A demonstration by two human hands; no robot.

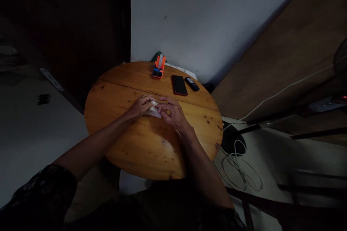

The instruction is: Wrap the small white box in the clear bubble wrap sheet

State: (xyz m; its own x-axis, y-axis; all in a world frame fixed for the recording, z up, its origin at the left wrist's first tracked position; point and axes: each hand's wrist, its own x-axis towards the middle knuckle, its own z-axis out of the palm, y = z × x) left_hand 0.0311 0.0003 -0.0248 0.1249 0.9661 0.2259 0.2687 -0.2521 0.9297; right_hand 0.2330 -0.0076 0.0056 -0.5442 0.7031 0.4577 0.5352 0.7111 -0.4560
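Observation:
Over the middle of the round wooden table, both hands meet at a small white, partly see-through piece that looks like paper or plastic film. My left hand has its fingers bent down onto the left side of this piece. My right hand reaches in from the right, with thumb and fingertips closed at its other edge. Fingers cover part of the piece, and the dim light hides its exact kind.
An orange and blue tape dispenser stands at the table's far side. Right of it lie a smartphone with a red edge and a black keypad phone. A white wall rises behind. Coiled cable lies on the floor at right.

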